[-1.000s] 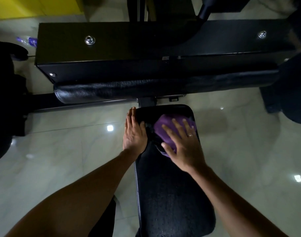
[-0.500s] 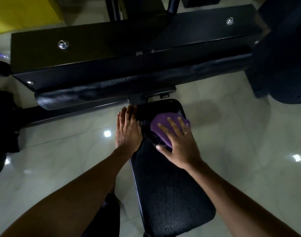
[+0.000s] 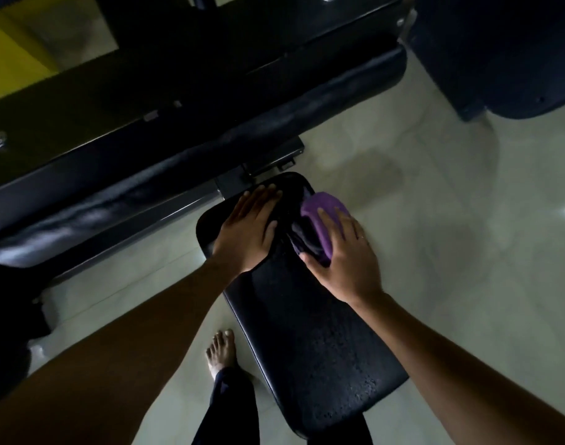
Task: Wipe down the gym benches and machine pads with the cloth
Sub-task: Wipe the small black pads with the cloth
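Note:
A long black padded seat (image 3: 307,342) runs from the lower middle up toward a black machine. A crumpled purple cloth (image 3: 323,216) lies on the seat's far right corner. My right hand (image 3: 345,255) presses on the cloth with spread, straight fingers, thumb at the cloth's near edge. My left hand (image 3: 247,232) rests flat on the seat's far left part, fingers together and pointing at the machine. The two hands lie side by side, a narrow strip of pad between them.
A wide black roller pad (image 3: 185,168) and black frame (image 3: 146,101) cross the view just beyond the seat. Another dark padded machine part (image 3: 499,53) sits at the top right. Glossy pale tile floor (image 3: 467,236) surrounds the seat. My bare foot (image 3: 220,351) stands left of it.
The view has tilted and swung right. My left hand slid from the seat's left edge onto the pad top. My right hand carried the cloth toward the seat's far right corner.

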Action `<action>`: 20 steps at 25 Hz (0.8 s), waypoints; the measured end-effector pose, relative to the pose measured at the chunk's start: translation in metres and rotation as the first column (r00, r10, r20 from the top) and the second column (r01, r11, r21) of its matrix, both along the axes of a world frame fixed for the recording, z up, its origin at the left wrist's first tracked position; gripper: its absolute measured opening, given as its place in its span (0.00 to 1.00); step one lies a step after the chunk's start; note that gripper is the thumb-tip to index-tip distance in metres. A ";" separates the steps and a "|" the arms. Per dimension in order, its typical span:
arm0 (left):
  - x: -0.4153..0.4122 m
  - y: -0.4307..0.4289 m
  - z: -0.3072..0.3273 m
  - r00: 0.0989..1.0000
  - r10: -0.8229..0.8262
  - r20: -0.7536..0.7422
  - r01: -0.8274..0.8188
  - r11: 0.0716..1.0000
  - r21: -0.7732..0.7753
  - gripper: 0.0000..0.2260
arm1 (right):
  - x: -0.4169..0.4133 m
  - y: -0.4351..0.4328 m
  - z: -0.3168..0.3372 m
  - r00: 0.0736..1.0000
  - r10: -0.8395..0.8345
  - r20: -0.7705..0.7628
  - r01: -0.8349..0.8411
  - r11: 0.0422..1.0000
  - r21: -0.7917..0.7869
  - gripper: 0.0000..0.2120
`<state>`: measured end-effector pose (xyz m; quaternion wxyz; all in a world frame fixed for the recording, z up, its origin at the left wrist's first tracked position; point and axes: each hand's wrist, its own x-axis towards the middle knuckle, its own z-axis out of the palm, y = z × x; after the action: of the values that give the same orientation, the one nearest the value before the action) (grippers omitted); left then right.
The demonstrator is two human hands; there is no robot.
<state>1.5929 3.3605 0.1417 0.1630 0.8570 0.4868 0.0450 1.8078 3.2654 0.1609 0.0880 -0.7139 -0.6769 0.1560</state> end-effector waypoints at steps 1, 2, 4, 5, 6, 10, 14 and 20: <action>0.000 0.001 -0.004 0.999 -0.014 -0.046 0.015 1.000 0.027 0.26 | 0.003 0.004 0.000 0.995 -0.096 -0.024 0.096 0.995 -0.021 0.42; 0.001 0.001 -0.007 0.997 -0.016 -0.076 0.019 0.999 0.045 0.26 | 0.002 0.016 -0.002 0.986 -0.163 -0.029 0.161 0.986 -0.039 0.43; 0.002 0.002 -0.010 0.996 -0.016 -0.085 0.020 0.999 0.050 0.27 | -0.011 0.055 -0.005 0.975 -0.216 -0.044 0.213 0.974 -0.074 0.42; 0.002 0.002 -0.010 0.997 -0.017 -0.082 0.021 0.998 0.052 0.27 | -0.020 0.079 -0.006 0.974 -0.214 -0.070 0.206 0.973 -0.103 0.40; 0.002 0.001 -0.010 0.996 -0.013 -0.084 0.017 0.998 0.056 0.27 | -0.028 0.100 -0.006 0.974 -0.201 -0.104 0.185 0.972 -0.146 0.39; 0.004 0.002 -0.009 0.995 0.002 -0.102 0.004 0.998 0.058 0.27 | -0.021 0.115 0.000 0.975 -0.175 -0.137 0.140 0.962 -0.232 0.37; 0.003 0.004 -0.007 0.992 0.004 -0.130 0.000 1.000 0.028 0.28 | 0.009 0.014 0.008 0.961 -0.268 -0.072 0.257 0.958 -0.130 0.36; 0.003 0.003 -0.005 0.993 -0.022 -0.118 0.028 0.998 0.049 0.27 | -0.024 0.056 0.001 0.941 -0.336 0.030 0.336 0.923 -0.186 0.36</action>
<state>1.5960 3.3630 0.1365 0.1132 0.8679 0.4837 0.0048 1.7840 3.3211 0.1614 0.0463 -0.8242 -0.5267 0.2029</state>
